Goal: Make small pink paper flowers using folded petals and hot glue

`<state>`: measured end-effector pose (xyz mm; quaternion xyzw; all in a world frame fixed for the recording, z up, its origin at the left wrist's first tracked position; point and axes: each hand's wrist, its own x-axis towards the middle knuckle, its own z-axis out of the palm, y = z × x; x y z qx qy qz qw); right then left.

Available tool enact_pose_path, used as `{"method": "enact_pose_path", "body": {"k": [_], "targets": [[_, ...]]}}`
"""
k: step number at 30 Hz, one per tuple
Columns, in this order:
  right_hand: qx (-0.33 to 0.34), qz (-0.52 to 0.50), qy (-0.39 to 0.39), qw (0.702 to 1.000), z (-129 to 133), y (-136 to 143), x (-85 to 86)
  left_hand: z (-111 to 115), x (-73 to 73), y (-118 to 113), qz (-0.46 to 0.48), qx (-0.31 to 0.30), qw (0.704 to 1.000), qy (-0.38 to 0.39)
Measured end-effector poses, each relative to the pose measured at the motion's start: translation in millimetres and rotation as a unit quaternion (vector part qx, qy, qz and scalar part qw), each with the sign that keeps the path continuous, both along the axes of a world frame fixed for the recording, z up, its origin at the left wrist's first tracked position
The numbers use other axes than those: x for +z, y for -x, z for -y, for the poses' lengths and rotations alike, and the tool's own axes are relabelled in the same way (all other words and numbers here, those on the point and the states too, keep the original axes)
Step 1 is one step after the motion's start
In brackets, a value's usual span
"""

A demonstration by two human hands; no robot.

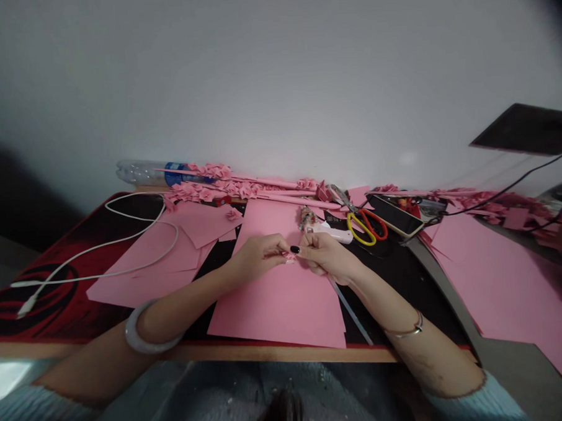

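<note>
My left hand [259, 256] and my right hand [328, 257] meet over the middle of the table. Between their fingertips is a small folded piece of pink paper [289, 256], mostly covered by the fingers. Both hands are closed in a pinch, and the right thumb presses at the paper's edge. Beneath them lies a large pink paper sheet [276, 313]. Just behind my right hand is a white-handled object [340, 234], partly hidden by it. Scissors [365, 225] with yellow and red handles lie farther back on the right.
Pink paper flowers on rolled stems [243, 188] line the wall, beside a clear plastic bottle [142, 172]. A white cable [91, 247] loops over more pink sheets [148, 272] at left. A large stack of pink paper [502, 281] is at right. A clear strip [353, 313] nears the front edge.
</note>
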<state>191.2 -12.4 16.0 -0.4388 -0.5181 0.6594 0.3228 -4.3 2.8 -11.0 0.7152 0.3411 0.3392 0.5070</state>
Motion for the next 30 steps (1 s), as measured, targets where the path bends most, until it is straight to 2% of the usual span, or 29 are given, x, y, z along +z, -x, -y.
{"method": "enact_pose_path", "body": {"k": [5, 13, 17, 20, 24, 27, 30], "targets": [[0.019, -0.031, 0.033, 0.999, -2, -3, 0.0, 1, 0.8, -1, 0.008, -0.006, 1.000, 0.005], [0.072, -0.050, 0.145, 0.986, -4, -8, 7.0, -1, -6.6, 0, 0.004, -0.018, 1.000, -0.004], [0.061, -0.077, 0.155, 0.983, -3, -7, 8.7, -1, -6.2, -3, 0.071, -0.026, 0.996, 0.047], [0.008, -0.110, 0.104, 0.988, -2, -3, 7.0, -2, -3.7, -4, 0.114, -0.025, 0.987, 0.112], [-0.097, -0.090, -0.064, 0.989, -1, 2, 2.5, -2, -2.7, -5, 0.119, -0.025, 0.981, 0.153], [-0.107, -0.011, -0.195, 0.975, -1, 4, -0.1, -2, -4.3, -6, 0.130, -0.026, 0.978, 0.161], [-0.090, 0.067, -0.261, 0.959, 1, 7, -1.7, -1, -4.7, -8, 0.131, -0.033, 0.977, 0.162]]}}
